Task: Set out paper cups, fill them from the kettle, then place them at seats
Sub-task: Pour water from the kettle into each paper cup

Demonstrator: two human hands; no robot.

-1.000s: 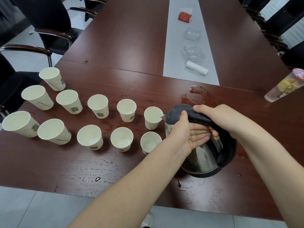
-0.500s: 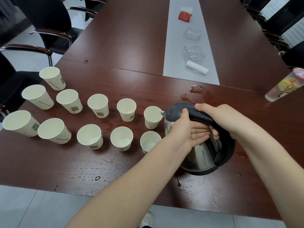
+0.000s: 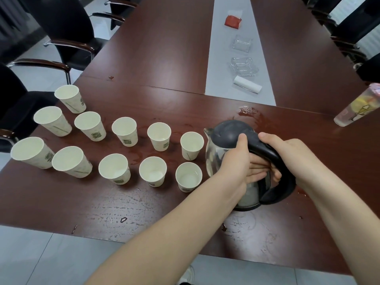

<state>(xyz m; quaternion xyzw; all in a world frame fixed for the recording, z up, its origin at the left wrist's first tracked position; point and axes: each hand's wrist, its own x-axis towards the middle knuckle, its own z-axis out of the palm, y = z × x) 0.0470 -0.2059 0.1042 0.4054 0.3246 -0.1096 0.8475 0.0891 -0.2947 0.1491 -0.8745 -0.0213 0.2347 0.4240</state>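
A steel kettle [image 3: 213, 157] with a black lid and handle stands nearly upright on the dark red table [image 3: 144, 206], its spout pointing left toward the cups. My right hand [image 3: 287, 153] grips the black handle from the right. My left hand [image 3: 240, 165] lies flat against the kettle's side, thumb up on the lid. Several white paper cups stand in two rows left of the kettle. The nearest front cup [image 3: 188, 176] and the back-row cup [image 3: 191, 145] next to the spout hold some water.
A plastic drink cup [image 3: 357, 108] stands at the far right. Two glass ashtrays [image 3: 243, 65], a white roll [image 3: 247, 86] and a red packet [image 3: 232, 21] lie on the grey centre strip. Spilled water [image 3: 246, 111] sits behind the kettle. Black chairs [image 3: 67, 31] line both sides.
The kettle has swung back from its pouring tilt to nearly upright and come down onto the table. Both hands stayed on it.
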